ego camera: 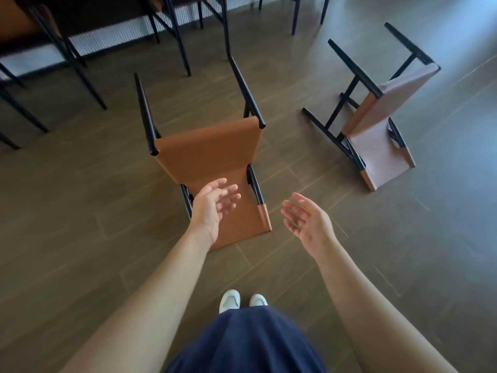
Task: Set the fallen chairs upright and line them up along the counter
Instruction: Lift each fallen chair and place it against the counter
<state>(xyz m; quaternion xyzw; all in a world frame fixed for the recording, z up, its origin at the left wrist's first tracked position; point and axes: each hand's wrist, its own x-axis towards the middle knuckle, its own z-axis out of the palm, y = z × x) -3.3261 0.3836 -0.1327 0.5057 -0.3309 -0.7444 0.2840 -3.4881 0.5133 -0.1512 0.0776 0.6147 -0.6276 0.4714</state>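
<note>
chair [209,149] lies on its back, legs away; left hand [209,208], right hand [306,222] fingers apart.

Your left hand [212,208] and right hand [306,222] are hovering open-fingered over the near fallen chair [215,168]; second fallen chair [376,125] is lying right.

No legible text, label, brand, number or sign is present on the near fallen chair [209,157], the right fallen chair [376,149], the shoes [230,300] or the floor [80,211].

I'm looking at what seems a café or dining room: matching black-framed chairs [179,41] along a ribbed counter front [113,39], wood-plank floor [80,211].
</note>
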